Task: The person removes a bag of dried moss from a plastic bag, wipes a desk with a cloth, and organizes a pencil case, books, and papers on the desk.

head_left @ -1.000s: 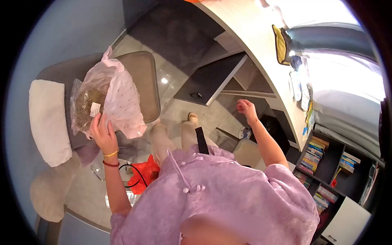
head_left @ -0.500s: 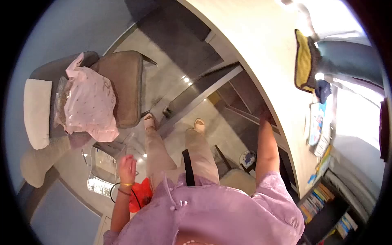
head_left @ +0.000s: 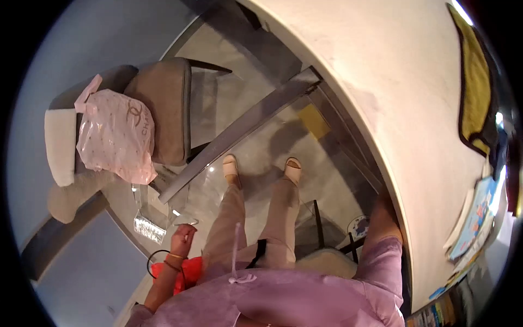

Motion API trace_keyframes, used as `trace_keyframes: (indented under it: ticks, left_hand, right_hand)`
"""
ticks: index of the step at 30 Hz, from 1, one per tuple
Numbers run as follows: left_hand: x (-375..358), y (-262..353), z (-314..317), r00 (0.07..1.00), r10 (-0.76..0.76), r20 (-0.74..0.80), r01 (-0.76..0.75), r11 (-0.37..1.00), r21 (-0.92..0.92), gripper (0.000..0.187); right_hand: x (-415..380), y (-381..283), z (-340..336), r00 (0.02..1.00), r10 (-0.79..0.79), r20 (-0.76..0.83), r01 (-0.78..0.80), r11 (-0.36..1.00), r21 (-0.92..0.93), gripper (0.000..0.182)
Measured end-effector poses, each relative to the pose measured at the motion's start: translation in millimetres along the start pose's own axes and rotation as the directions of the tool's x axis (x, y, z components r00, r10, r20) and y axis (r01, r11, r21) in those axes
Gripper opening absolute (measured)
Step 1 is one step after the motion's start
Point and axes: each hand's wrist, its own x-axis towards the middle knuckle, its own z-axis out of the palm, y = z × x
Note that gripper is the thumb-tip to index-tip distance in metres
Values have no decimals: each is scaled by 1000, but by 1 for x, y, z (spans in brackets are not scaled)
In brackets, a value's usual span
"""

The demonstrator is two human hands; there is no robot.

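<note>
My left hand [head_left: 184, 240] hangs low beside my leg, fingers curled in loosely, with nothing visible in it. It is nearest to a red bag [head_left: 188, 271] with a thin black loop and to a clear, shiny stand [head_left: 150, 228] on the floor. My right arm [head_left: 384, 220] reaches down under the edge of the pale tabletop [head_left: 348, 71]. The tabletop and shadow hide my right hand, so what it touches cannot be seen.
A pink plastic bag [head_left: 114, 133] sits on a brown chair [head_left: 163, 111] at left. A grey beam [head_left: 245, 128] crosses above the floor. A stool [head_left: 327, 261] stands by my right leg. A yellow-and-black cloth [head_left: 474, 92] and booklets [head_left: 474, 218] lie on the tabletop.
My view has shifted toward the tabletop, which looks closer. My left hand has dropped and its fingers have curled. My right arm has gone further under the table edge.
</note>
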Motion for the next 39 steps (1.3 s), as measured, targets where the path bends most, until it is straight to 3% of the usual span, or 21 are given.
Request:
trace_keyframes:
  ticks: [2,5,11,14,16,18,20,22,23,25,26,28,29,30,31,32,33,34,36,37,39]
  left_hand:
    - [-4,-13,5,982,-187,11,188,982,-34,6]
    - [-6,-14,22,973,-205,102,211,976,-51,7]
    - [18,23,57,972,28,233,-14,998,-61,10]
    - [53,45,71,950,39,310,1,992,-127,18]
    - [75,58,86,892,-1,452,238,852,-467,35]
    - [101,67,113,783,54,620,515,505,-693,52]
    - [120,124,113,710,28,703,683,216,-698,58]
    - [139,160,126,636,31,771,771,15,-636,53]
    - [141,171,131,630,32,776,776,11,-631,53]
    - [135,182,137,690,86,719,707,-296,-643,38]
    - [125,180,137,688,95,719,710,-294,-640,38]
    - [107,174,139,753,47,657,629,-346,-696,30]
    - [102,164,137,736,134,663,665,-325,-673,26]
    - [95,168,117,737,138,661,664,-327,-672,26]
    - [90,172,96,760,141,635,649,-208,-731,25]
    - [87,178,75,781,151,606,621,-82,-780,25]
    - [84,179,61,766,235,598,633,-110,-767,23]
    - [80,180,52,764,249,595,632,-104,-768,23]
    - [69,187,35,823,252,509,545,-101,-832,20]
    - [64,190,25,783,261,564,600,-83,-795,21]
    - [53,195,11,787,300,539,583,-79,-809,22]
  right_hand:
    - [8,10,4,1000,16,17,-16,1000,-16,16]
    - [11,22,3,999,36,35,-34,999,-36,15]
    - [-42,30,14,988,41,147,-25,994,-111,15]
    - [-119,34,13,972,43,231,-11,990,-140,14]
    - [-193,45,20,951,71,302,-35,992,-123,14]
    - [-275,42,13,941,92,324,-89,996,-25,16]
    - [-335,37,-9,882,178,436,-150,984,-98,13]
    - [-390,30,-29,820,227,525,-119,965,-233,15]
    - [-412,20,-33,823,231,520,-120,964,-239,15]
    - [-448,-4,-36,602,213,769,265,856,-444,15]
    - [-457,-11,-41,607,207,767,271,854,-445,15]
    - [-472,-21,-50,419,355,835,558,626,-546,15]
    - [-480,-21,-58,424,353,834,560,622,-548,15]
    - [-488,-17,-67,443,350,826,472,692,-546,13]
    - [-495,-16,-74,462,345,817,379,756,-533,17]
    - [-501,-20,-79,464,336,820,386,756,-528,17]
    - [-507,-25,-84,524,365,770,53,888,-457,18]
    - [-511,-31,-89,561,413,718,-280,910,-305,20]
    - [-515,-49,-99,534,372,759,-337,917,-212,30]
    - [-518,-57,-103,554,358,751,-360,917,-171,36]
    - [-539,-81,-96,586,329,741,-360,924,-125,49]
